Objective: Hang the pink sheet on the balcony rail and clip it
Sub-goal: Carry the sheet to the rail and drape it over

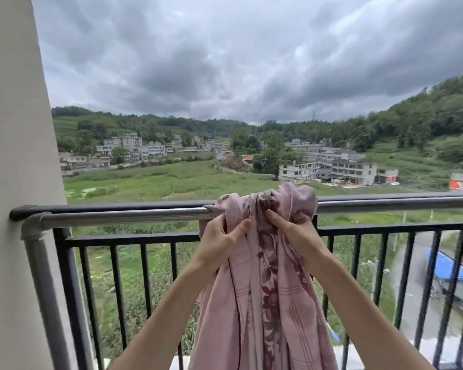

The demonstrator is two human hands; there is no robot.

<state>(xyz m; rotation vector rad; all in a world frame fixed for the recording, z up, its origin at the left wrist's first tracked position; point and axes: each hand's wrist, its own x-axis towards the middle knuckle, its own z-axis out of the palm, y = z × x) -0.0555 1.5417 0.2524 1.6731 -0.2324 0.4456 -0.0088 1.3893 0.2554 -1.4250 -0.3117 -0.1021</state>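
While the pink floral cotton sheet [262, 276] hangs bunched over the round grey metal balcony rail [123, 216], my left hand [219, 241] and right hand [294, 236] pinch its folds just below, fingers [242, 225] closed, ready to spread it sideways along the rail.

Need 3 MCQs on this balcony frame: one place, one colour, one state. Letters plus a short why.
1. Where is the pink sheet?
A. on the floor
B. bunched over the silver rail
C. on the wall

2. What colour is its floral band?
A. dark maroon
B. green
C. yellow

3. What are the hands doing?
A. both off the sheet
B. one grips it
C. left hand and right hand both grip it

Answers:
1 B, it drapes over the rail, gathered.
2 A, maroon flowers run down the middle.
3 C, fingers of both pinch folds below the rail.
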